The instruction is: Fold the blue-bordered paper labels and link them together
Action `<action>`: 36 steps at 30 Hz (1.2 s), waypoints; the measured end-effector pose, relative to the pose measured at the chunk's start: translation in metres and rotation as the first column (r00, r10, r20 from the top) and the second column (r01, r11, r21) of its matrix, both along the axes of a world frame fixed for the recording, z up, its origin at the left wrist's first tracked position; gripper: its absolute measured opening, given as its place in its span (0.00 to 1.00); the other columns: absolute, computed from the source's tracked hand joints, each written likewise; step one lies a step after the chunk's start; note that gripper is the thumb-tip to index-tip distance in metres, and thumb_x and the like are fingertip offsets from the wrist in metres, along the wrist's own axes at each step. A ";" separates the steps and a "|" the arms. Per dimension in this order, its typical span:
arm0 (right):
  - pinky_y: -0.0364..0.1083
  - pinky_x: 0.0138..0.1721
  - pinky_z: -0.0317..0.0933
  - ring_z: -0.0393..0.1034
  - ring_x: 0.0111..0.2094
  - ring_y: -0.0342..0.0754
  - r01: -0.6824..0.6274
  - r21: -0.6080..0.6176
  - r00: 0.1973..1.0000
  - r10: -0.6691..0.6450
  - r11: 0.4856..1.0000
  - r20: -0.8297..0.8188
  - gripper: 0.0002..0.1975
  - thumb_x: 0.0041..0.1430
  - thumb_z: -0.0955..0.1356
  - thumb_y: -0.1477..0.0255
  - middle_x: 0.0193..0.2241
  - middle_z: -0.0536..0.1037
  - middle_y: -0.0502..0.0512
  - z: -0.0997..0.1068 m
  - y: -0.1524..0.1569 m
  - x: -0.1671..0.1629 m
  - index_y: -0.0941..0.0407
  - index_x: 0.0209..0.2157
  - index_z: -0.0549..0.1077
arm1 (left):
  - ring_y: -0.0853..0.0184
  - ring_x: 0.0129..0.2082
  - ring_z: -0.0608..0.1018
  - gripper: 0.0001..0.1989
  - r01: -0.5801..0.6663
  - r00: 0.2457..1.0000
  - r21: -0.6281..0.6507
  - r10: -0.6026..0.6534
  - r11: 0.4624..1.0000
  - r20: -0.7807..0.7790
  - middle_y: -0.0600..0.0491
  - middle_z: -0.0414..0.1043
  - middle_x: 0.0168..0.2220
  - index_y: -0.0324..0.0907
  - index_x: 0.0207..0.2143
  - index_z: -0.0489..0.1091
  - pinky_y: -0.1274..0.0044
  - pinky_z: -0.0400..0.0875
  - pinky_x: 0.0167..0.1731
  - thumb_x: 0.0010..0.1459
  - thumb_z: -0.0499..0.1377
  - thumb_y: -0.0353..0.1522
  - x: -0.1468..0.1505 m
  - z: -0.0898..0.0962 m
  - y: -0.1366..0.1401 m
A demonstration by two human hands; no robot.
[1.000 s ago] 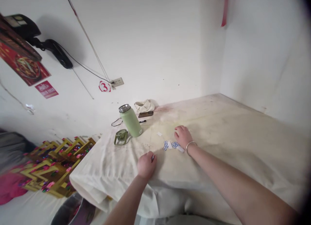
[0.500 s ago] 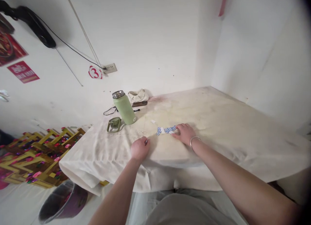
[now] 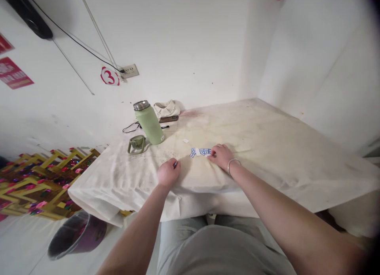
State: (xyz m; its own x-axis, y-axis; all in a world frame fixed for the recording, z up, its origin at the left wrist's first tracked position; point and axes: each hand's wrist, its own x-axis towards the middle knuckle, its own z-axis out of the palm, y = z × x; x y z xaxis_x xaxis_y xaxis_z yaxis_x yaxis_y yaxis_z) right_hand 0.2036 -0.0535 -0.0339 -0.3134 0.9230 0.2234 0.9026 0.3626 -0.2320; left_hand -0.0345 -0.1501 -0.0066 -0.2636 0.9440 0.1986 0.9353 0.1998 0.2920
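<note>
Several small blue-and-white patterned paper pieces (image 3: 204,151) lie in a cluster on the cream tablecloth (image 3: 267,148), with a plain white piece across them. My right hand (image 3: 221,155) is at the cluster's right end, its fingers bent and drawn together on the edge of the pieces. To the left, my left hand (image 3: 168,172) rests closed on the cloth near the table's front edge. A small dark object (image 3: 175,164) pokes out at its thumb side; most of it is hidden in the fist. A small white scrap (image 3: 185,140) lies beyond the cluster.
A green bottle (image 3: 149,124) stands uncapped at the back left, its lid (image 3: 137,144) beside it. Behind are a phone (image 3: 169,119), a pen (image 3: 165,126), a cable (image 3: 130,127) and a white bag (image 3: 166,108). A bucket (image 3: 77,235) and yellow wooden frames (image 3: 50,184) stand left.
My right hand's fingers have drawn closer together at the cluster's right end, and the pieces there sit in a tighter group. My left hand stays closed. The view has tilted slightly.
</note>
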 end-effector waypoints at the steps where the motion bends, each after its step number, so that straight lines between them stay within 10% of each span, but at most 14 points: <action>1: 0.54 0.45 0.64 0.68 0.45 0.49 0.013 0.005 1.000 -0.013 1.000 -0.003 0.15 0.61 0.64 0.65 0.47 0.71 0.58 0.000 -0.001 0.000 0.57 0.47 0.69 | 0.64 0.31 0.73 0.16 0.000 1.000 0.009 0.000 1.000 0.015 0.51 0.73 0.29 0.45 0.29 0.69 0.76 0.53 0.25 0.59 0.48 0.43 0.000 0.000 0.000; 20: 0.51 0.41 0.63 0.68 0.38 0.46 -0.065 -0.044 0.945 0.047 0.997 -0.325 0.11 0.59 0.66 0.65 0.36 0.73 0.53 -0.003 -0.006 0.008 0.59 0.34 0.71 | 0.69 0.24 0.63 0.12 -0.073 0.849 0.079 0.020 0.994 0.528 0.56 0.63 0.21 0.44 0.25 0.67 0.77 0.49 0.24 0.54 0.54 0.41 -0.005 0.006 -0.003; 24: 0.44 0.26 0.58 0.63 0.24 0.44 -0.043 -0.082 0.841 -0.008 0.996 -0.540 0.10 0.60 0.61 0.65 0.23 0.69 0.49 0.000 -0.007 0.010 0.54 0.26 0.61 | 0.73 0.19 0.57 0.15 -0.035 0.635 0.000 0.022 0.999 0.772 0.59 0.54 0.18 0.42 0.25 0.64 0.79 0.48 0.20 0.55 0.52 0.43 0.010 0.018 0.022; 28: 0.43 0.26 0.57 0.63 0.23 0.43 -0.083 -0.098 0.731 -0.006 0.992 -0.682 0.09 0.58 0.60 0.67 0.23 0.69 0.48 0.020 0.009 0.006 0.52 0.26 0.55 | 0.76 0.16 0.53 0.13 0.218 0.265 -0.078 0.018 0.973 0.964 0.60 0.52 0.18 0.41 0.25 0.61 0.81 0.44 0.16 0.57 0.50 0.40 0.047 0.032 0.071; 36: 0.44 0.26 0.55 0.58 0.23 0.43 -0.115 -0.165 0.648 -0.052 0.980 -0.760 0.09 0.51 0.64 0.65 0.19 0.63 0.45 0.044 0.058 -0.012 0.54 0.24 0.61 | 0.77 0.18 0.58 0.12 0.483 -0.314 -0.007 0.181 0.875 0.932 0.59 0.53 0.21 0.39 0.29 0.63 0.83 0.56 0.21 0.60 0.48 0.37 0.073 0.015 0.130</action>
